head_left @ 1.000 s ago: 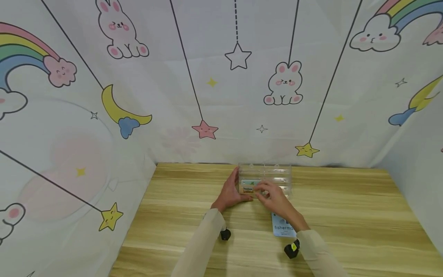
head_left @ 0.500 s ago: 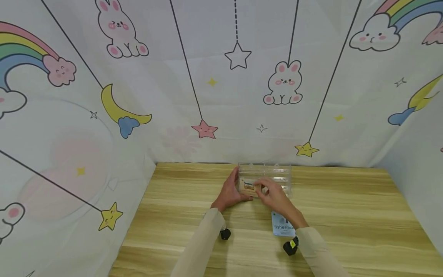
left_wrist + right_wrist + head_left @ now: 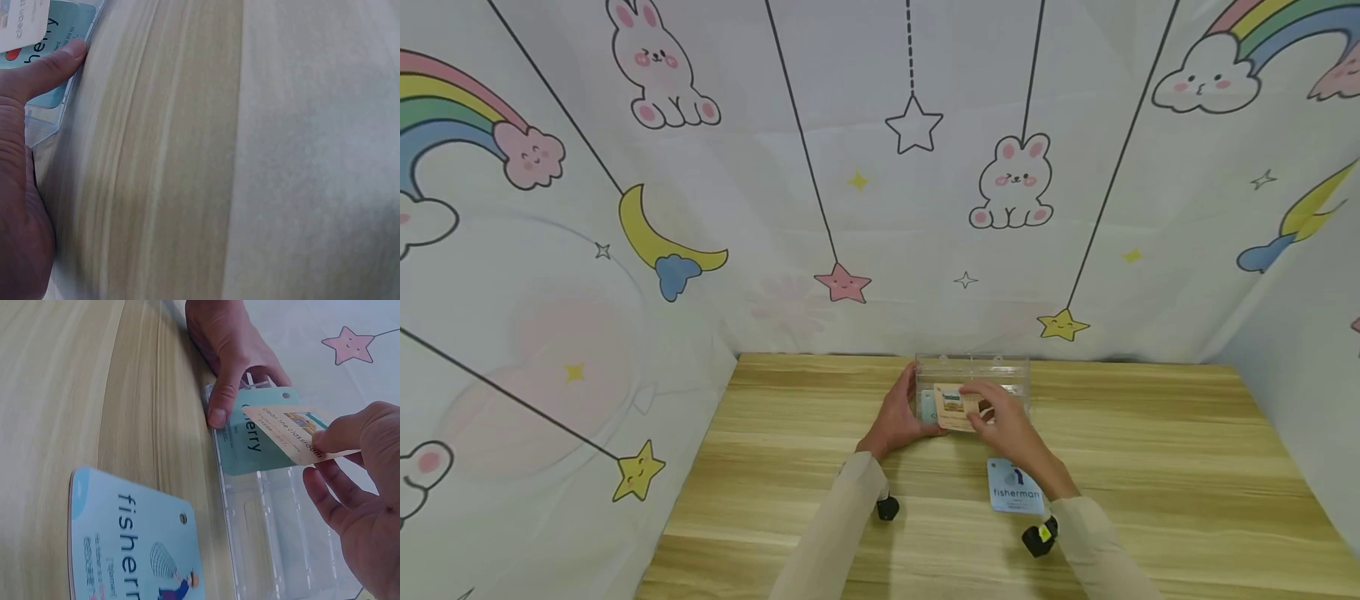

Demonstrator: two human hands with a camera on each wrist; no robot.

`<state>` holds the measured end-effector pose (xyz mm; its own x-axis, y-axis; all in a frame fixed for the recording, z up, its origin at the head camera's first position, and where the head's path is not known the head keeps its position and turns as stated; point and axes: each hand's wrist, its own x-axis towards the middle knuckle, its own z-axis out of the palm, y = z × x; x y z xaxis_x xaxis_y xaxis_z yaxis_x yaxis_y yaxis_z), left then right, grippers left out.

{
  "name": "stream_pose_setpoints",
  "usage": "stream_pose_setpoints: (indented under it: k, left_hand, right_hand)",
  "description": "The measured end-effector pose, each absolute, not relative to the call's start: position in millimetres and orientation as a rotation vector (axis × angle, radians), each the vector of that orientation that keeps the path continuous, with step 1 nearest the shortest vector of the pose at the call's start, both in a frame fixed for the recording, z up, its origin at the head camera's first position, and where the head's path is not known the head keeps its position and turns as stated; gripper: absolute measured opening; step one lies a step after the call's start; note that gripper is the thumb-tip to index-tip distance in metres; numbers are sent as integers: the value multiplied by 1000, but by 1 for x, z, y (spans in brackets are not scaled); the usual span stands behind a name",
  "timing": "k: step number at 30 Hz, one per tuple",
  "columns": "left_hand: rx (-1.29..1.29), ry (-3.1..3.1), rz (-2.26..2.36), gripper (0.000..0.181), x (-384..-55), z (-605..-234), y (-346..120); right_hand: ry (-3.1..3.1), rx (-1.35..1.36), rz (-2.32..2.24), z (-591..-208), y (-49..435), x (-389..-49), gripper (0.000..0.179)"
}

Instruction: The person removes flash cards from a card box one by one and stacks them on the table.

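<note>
A clear plastic rack (image 3: pixel 284 519) with stepped ledges stands at the back of the table. My left hand (image 3: pixel 897 422) grips its left end, the thumb on the front edge and the fingers behind. A teal card (image 3: pixel 256 456) reading "cherry" leans in the rack beside that thumb. My right hand (image 3: pixel 1007 432) pinches a peach card (image 3: pixel 290 432) reading "clean the classroom", with a small picture, between thumb and fingers. In the head view the peach card (image 3: pixel 952 410) overlaps most of the cherry card. In the right wrist view it tilts in front of the rack.
A light blue card (image 3: pixel 1009 490) reading "fisherman" lies on the wooden table (image 3: pixel 760 500), in front of the rack and below my right wrist. A white curtain (image 3: pixel 925 225) printed with rabbits and stars hangs right behind the rack.
The peach card has shifted right in my right hand, uncovering the left part of the teal card. My right hand has moved slightly right, showing more of the fisherman card. The left hand stays put.
</note>
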<state>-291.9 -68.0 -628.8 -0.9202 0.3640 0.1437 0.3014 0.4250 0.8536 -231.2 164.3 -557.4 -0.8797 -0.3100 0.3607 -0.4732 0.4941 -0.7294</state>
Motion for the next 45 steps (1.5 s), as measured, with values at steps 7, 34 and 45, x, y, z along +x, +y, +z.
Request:
stream_pose_setpoints:
  k: [7,34,45]
  left_hand:
    - [553,2583,1498,132,-289,-626,-69]
    - [564,2580,1507,134,-288,-626,-70]
    - [564,2572,1531,135,-289,-627,-70]
  right_hand:
    - [-2601,610,1290,-558,182,-221,42]
    - [-2690,491,1463,-563,233,-163,48]
    - [-2716,335,1891,-573,246,-147,50]
